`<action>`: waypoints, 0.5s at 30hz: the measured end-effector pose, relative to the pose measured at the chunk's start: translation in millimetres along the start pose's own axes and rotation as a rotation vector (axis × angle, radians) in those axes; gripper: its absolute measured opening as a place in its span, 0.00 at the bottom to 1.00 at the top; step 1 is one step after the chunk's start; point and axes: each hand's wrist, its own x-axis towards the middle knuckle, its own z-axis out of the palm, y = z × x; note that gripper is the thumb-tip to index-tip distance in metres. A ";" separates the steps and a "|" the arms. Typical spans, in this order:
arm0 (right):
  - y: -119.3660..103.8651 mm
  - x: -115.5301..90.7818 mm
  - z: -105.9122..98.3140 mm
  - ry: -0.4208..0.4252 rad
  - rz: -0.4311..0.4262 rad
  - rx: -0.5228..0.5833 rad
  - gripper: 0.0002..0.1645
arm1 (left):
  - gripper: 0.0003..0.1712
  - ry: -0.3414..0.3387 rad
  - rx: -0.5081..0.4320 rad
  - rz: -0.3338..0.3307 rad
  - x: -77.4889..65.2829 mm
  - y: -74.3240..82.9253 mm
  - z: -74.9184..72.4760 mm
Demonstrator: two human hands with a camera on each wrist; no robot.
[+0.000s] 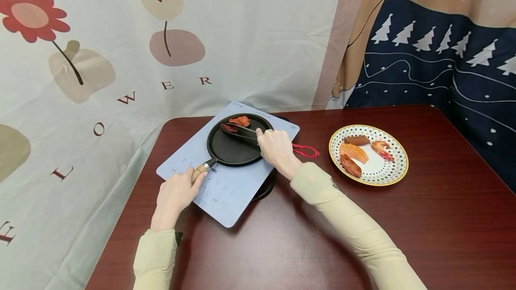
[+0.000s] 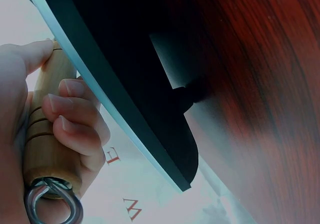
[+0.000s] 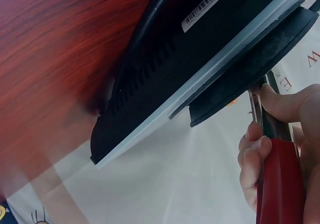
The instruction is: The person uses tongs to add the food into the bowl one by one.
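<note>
A round black frying pan [image 1: 235,149] rests on the pale blue induction cooker [image 1: 251,191]. My left hand [image 1: 175,194] grips the pan's wooden handle [image 2: 52,139], fingers curled round it; a metal ring hangs at its end. My right hand [image 1: 278,149] holds metal tongs with red handles [image 3: 281,184], reaching over the pan from the right. A dark red, bumpy piece [image 1: 229,128] is at the tongs' tips; whether they grip it I cannot tell. Just behind it, an orange-brown piece like a chicken wing [image 1: 240,121] lies near the pan's far edge.
Right of the cooker stands a dotted plate [image 1: 397,164] with a yellow rim. On it are a salmon slice [image 1: 354,152], a shrimp [image 1: 383,150], a brown sausage-like piece [image 1: 356,140] and a reddish-brown piece [image 1: 350,166]. A printed curtain [image 1: 258,35] hangs behind the dark wooden table [image 1: 443,227].
</note>
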 end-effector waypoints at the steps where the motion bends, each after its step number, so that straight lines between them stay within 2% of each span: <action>1: -0.1 0.1 0.2 0.000 0.003 0.006 0.19 | 0.23 0.002 0.001 0.001 0.1 -0.2 0.2; 15: -0.5 -1.4 1.2 -0.039 0.031 0.052 0.26 | 0.23 0.004 0.001 -0.002 -0.2 0.4 -0.1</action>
